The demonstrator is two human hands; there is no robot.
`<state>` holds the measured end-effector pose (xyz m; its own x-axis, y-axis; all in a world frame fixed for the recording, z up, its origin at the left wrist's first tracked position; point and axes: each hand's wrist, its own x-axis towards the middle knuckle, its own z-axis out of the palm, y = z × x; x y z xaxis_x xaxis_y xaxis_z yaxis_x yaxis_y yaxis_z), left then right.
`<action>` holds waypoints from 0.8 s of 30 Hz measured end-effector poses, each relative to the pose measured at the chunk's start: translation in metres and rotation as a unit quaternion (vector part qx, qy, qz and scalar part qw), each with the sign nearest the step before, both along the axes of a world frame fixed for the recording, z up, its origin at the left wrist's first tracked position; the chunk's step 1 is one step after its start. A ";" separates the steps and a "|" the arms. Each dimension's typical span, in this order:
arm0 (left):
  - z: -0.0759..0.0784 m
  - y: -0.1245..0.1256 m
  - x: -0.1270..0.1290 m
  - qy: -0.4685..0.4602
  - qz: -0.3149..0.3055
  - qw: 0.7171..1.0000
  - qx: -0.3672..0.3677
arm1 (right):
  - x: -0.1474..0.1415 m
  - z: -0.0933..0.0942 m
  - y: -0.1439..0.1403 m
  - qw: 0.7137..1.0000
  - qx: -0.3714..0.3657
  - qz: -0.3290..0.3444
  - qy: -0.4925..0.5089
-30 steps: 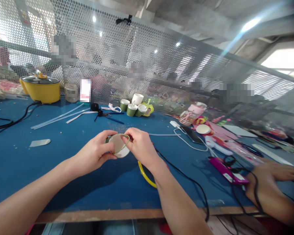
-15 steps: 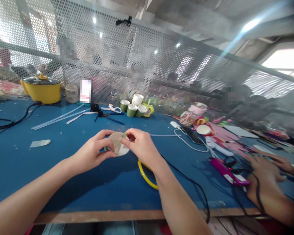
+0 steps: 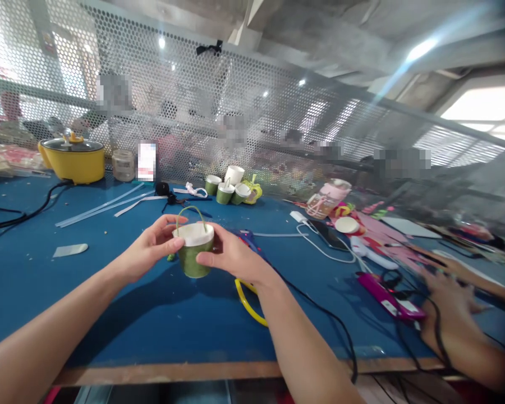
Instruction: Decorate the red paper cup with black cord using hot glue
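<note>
Between my hands is a small green bucket [image 3: 196, 261] with a white rim and a thin green loop handle arching over its top. It stands upright. My left hand [image 3: 154, 247] has its thumb on the rim's left side, with the fingers curled behind. From the right, my right hand [image 3: 231, 255] wraps the bucket, its thumb lying across the green side. A small green bit [image 3: 170, 257] shows under my left hand. Behind my right hand, a dark blue tool [image 3: 246, 238] is partly hidden; a yellow loop [image 3: 250, 306] lies by my right wrist.
Several similar small green buckets [image 3: 224, 193] stand by the mesh partition [image 3: 261, 101]. A yellow electric pot [image 3: 73, 163] is at the back left. On the right are a phone [image 3: 328, 233], a purple power strip [image 3: 389, 294] with cables, and another person's hand [image 3: 450, 292].
The bucket has turned from its opening or base facing me to upright, and its handle now arches above the rim. My right hand has moved from the handle to the bucket's side.
</note>
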<state>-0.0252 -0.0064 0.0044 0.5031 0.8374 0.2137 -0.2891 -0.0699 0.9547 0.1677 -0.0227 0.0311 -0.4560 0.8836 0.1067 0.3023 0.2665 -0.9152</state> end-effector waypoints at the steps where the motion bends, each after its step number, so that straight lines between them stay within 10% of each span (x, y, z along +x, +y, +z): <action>1: 0.000 0.000 0.001 -0.003 0.002 1.000 -0.009 | -0.003 -0.002 0.001 1.000 0.009 -0.003 -0.006; 12: -0.001 0.007 0.018 0.092 0.113 0.988 0.054 | -0.017 0.001 0.001 0.988 0.100 -0.067 -0.099; 18: 0.012 0.016 0.014 0.115 0.069 0.984 0.117 | 0.002 0.042 0.007 0.982 0.124 -0.090 -0.107; 24: 0.012 0.018 0.019 0.120 0.027 0.986 0.116 | -0.002 0.043 0.014 0.957 0.226 -0.115 -0.141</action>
